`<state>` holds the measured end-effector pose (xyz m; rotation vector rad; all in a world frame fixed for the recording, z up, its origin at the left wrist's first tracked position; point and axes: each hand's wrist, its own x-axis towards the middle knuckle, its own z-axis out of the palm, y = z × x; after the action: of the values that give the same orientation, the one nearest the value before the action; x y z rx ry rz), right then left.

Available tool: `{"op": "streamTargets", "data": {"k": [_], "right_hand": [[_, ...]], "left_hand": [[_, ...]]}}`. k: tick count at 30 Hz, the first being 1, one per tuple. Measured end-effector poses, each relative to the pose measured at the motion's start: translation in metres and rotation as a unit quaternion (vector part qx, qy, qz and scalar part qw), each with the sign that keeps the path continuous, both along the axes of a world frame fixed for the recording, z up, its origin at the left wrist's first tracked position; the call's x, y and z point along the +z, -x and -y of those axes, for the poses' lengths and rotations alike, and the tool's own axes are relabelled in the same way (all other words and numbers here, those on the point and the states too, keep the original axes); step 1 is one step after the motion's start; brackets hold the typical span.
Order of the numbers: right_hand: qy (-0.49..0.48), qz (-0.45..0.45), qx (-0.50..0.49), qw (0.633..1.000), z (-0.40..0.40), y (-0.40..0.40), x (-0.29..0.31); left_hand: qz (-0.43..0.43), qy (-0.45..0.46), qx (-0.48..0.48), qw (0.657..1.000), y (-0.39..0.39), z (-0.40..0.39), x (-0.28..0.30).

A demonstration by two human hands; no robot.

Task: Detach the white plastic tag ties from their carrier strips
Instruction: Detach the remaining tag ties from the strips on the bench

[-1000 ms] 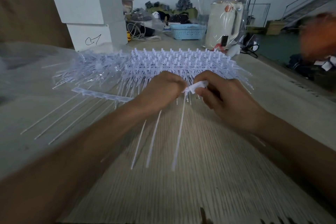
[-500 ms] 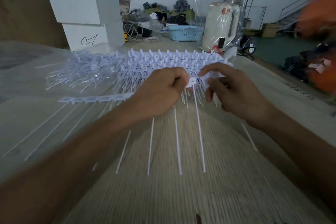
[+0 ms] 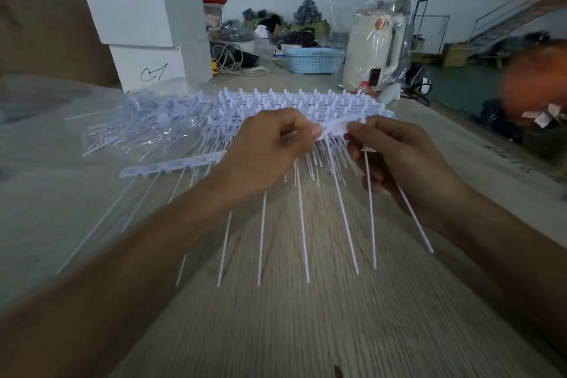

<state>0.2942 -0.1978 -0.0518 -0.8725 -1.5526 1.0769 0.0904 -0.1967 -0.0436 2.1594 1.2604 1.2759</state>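
While raised over the table point(image 3: 306, 331), left hand point(image 3: 264, 153) pinching strip point(image 3: 337, 126), right hand point(image 3: 399, 163) at 3 o'clock gripping two ties point(image 3: 369, 209); stack point(image 3: 291, 104) at 12.

White carrier strip point(image 3: 340, 125) midair, thin tag ties point(image 3: 302, 224) dangling toward table.

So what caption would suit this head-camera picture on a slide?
Left hand and right hand grip a white carrier strip of tag ties above a wooden table.
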Motion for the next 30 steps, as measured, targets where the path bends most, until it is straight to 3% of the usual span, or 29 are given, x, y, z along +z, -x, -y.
{"op": "streamTargets", "data": {"k": [7,11,15,18,25,30], "right_hand": [[0.047,-0.010,0.027,0.998,-0.0002,0.0000,-0.0009],[-0.018,0.007,0.028,0.999,0.0015,0.0008,-0.0010],[-0.121,0.100,-0.001,0.988,0.0038,0.0014,-0.0011],[-0.186,0.172,-0.017,0.967,0.0037,0.0029,-0.0020],[-0.232,0.212,-0.015,0.949,0.0047,0.0034,-0.0057],[-0.272,0.227,-0.023,0.935,0.0083,0.0028,-0.0051]], "left_hand": [[-0.034,0.014,-0.018,0.999,0.0011,0.0000,-0.0021],[-0.039,0.025,-0.021,0.999,-0.0032,0.0024,-0.0045],[0.016,0.052,-0.030,0.998,-0.0039,0.0033,-0.0039],[0.005,0.060,-0.022,0.998,-0.0045,0.0040,-0.0027],[0.091,0.170,-0.063,0.979,-0.0029,0.0041,-0.0015],[0.120,0.197,-0.095,0.968,-0.0008,0.0044,-0.0001]]}}
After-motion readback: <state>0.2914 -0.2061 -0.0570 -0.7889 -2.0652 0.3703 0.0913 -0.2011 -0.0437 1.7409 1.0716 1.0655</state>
